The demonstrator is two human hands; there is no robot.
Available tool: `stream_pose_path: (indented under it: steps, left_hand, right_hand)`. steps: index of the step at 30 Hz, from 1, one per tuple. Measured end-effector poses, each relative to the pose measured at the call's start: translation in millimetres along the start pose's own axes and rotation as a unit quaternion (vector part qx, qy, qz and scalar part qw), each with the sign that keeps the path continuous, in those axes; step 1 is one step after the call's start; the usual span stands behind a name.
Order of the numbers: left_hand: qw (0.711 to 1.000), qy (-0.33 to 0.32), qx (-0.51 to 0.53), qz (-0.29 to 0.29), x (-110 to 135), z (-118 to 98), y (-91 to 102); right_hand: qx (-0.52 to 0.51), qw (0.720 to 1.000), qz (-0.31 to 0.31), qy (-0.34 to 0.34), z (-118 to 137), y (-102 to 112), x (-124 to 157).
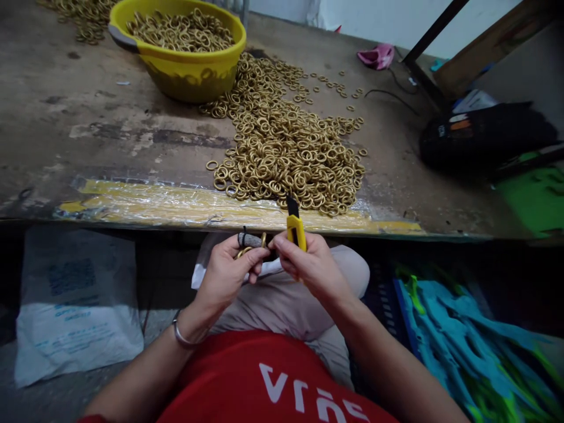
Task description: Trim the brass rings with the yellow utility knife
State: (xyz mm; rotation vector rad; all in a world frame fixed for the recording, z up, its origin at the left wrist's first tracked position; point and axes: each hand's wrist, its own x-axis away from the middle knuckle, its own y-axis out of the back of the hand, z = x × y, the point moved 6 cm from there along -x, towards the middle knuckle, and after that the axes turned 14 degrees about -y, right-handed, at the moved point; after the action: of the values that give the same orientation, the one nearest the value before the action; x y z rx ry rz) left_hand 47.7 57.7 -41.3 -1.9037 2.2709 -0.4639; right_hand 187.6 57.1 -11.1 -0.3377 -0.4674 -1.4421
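Note:
My left hand point(231, 264) is closed on a gold-coloured ring point(263, 239), pinched upright between thumb and a finger wrapped in grey. At least one more ring shows within the same palm. Wrapped in my right hand point(311, 261) is a yellow utility knife point(296, 231), its dark blade pointing away from me toward the table. My right fingertips meet the left ones close by the ring; whether they touch it I cannot tell. Just beyond both hands, a large pile of gold rings point(286, 153) spreads over the table up to its taped front edge.
A yellow basin point(189, 70) full of rings stands at the back left. Yellow tape point(176, 202) covers the worktable's edge. A dark bag point(480, 135) lies at right, with a pink cloth point(376, 56) behind. Below are a white sack point(79, 305) and turquoise pieces point(467, 329) in a crate.

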Motion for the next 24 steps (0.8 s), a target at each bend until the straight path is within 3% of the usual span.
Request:
stream_pose_path:
  steps: [2,4,8,19,24]
  left_hand:
    - [0.999,0.014,0.05,0.008,2,1,-0.2]
    - [0.997,0.023,0.066,0.012,5,2,0.8]
    - [0.999,0.009,0.03,0.014,8,0,5.7]
    - [0.999,0.002,-0.025,0.044,3,-8,6.0]
    - [0.997,0.027,-0.025,0.065,9,-15,9.8]
  right_hand:
    - [0.16,0.98,-0.071,0.094,10,8,13]
    - [0.316,0.928,-0.109,0.164,14,8,26]
    - [0.493,0.845,-0.12,0.167,6,3,34]
    - [0.598,0.765,-0.164,0.175,4,-3,25]
    - [0.655,0.716,-0.234,0.057,2,26,0]
